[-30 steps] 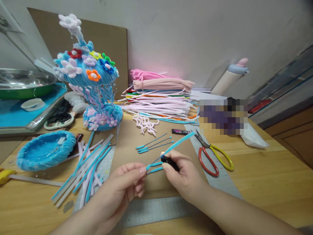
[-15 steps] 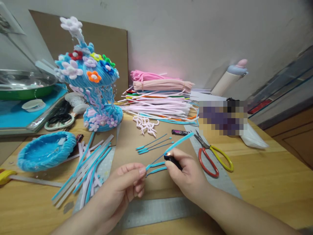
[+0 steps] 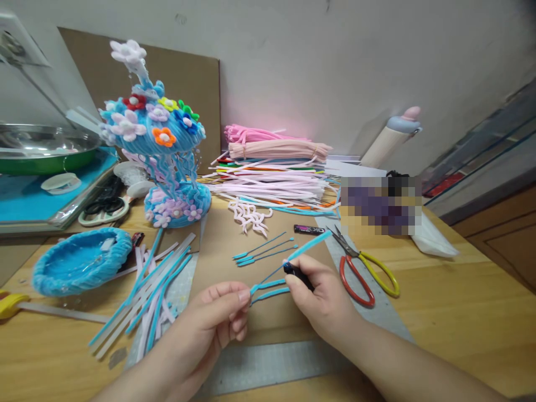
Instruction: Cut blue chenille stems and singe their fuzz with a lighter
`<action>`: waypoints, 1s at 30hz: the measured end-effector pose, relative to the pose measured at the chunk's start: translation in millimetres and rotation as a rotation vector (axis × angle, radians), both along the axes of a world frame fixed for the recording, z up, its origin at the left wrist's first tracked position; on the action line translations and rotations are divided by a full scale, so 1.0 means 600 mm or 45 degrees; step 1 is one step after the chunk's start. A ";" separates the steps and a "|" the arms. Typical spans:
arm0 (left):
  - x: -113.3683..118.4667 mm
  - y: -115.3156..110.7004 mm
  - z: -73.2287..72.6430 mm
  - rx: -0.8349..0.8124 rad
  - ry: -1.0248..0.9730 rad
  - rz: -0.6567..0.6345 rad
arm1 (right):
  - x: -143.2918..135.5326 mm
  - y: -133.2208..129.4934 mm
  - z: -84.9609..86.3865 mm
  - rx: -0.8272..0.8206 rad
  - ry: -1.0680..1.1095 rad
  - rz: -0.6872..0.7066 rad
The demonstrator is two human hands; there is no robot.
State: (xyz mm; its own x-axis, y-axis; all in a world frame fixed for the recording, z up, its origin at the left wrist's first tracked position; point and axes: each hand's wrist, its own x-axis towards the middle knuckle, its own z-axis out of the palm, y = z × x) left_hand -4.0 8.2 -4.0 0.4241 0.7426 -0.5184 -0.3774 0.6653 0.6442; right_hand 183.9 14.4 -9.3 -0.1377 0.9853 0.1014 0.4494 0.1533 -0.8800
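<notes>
My left hand (image 3: 215,315) pinches the end of a blue pipe cleaner (image 3: 310,244) between thumb and fingertips. The pipe cleaner slants up to the right; its near stretch looks thin and bare, its far end fuzzy. Two shorter fuzzy blue pieces (image 3: 272,292) run from the same fingertips toward my right hand. My right hand (image 3: 320,298) is closed around a black lighter (image 3: 298,274), whose top is close to the pipe cleaner. Beyond the hands, several partly bared blue pipe cleaners (image 3: 266,257) lie on a brown board (image 3: 218,240).
Red-and-yellow-handled scissors (image 3: 358,265) lie right of the board, near a dark marker-like tube (image 3: 309,229). A flower-covered blue pipe-cleaner ornament (image 3: 163,137) stands at back left. Bundled pipe cleaners (image 3: 272,167) are stacked behind. A blue fuzzy dish (image 3: 81,259) and loose strips (image 3: 144,301) lie left.
The orange glow at the lighter's top is no longer visible. Both hands keep nearly the same positions, and the whole view has shifted slightly.
</notes>
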 end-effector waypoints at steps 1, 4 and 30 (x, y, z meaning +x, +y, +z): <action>0.000 0.000 0.000 -0.002 0.002 0.003 | 0.000 0.000 0.000 0.001 0.005 -0.001; 0.000 0.001 -0.001 0.000 0.001 0.011 | 0.001 0.000 0.002 0.006 0.020 0.004; 0.001 0.000 -0.001 -0.006 -0.009 0.021 | 0.011 0.005 0.003 0.005 0.003 -0.068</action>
